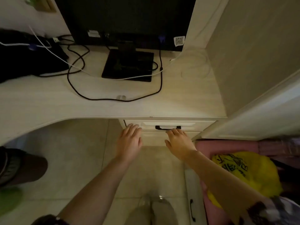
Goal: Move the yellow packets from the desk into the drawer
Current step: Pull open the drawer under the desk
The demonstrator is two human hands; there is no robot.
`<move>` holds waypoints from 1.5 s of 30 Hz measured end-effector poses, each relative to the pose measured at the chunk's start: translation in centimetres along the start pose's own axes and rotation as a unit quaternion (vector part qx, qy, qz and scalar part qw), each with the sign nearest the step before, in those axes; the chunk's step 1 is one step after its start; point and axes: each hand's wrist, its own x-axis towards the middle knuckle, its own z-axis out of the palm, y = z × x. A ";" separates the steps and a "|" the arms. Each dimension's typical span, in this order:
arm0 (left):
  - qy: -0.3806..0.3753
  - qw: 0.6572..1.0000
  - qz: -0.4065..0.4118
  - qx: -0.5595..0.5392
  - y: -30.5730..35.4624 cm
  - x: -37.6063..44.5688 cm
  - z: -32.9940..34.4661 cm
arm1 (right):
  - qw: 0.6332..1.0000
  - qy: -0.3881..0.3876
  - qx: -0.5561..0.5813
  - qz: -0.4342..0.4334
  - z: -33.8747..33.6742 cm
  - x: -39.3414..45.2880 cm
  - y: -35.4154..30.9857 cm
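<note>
Reaching forward, two bare hands are meeting the pale closed drawer front [168, 124]: left hand [129, 140] lying flat and released, right hand [178, 142] with fingertips at the single black handle [168, 127], grasp unclear. Yellow packets are showing nowhere on the cream desk [48, 98], only cables and one black monitor [126, 21], its top cut off.

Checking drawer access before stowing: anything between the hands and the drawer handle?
Nothing visible. The right hand has its fingertips at the black handle of the shut drawer; the left hand rests flat on the drawer front's left end.
</note>
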 end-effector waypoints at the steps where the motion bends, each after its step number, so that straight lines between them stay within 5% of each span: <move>1: -0.007 1.000 0.001 -0.003 -0.1 0.6 0.5 | 1.000 -0.013 0.004 0.006 0.5 1.0 0.3; 9: 0.024 0.999 0.003 0.023 0.3 2.7 4.0 | 0.995 -0.100 0.010 0.017 4.1 6.9 2.2; 16: 0.036 0.999 0.012 0.034 0.6 3.1 5.0 | 0.996 -0.083 0.005 0.030 5.3 7.3 2.2; 27: -0.029 0.998 -0.012 0.049 0.5 2.5 5.7 | 0.997 -0.072 0.014 -0.004 7.5 2.7 1.9; 45: -0.002 0.998 -0.054 -0.014 3.3 -9.3 5.8 | 0.994 -0.096 -0.017 -0.041 12.9 -7.7 0.9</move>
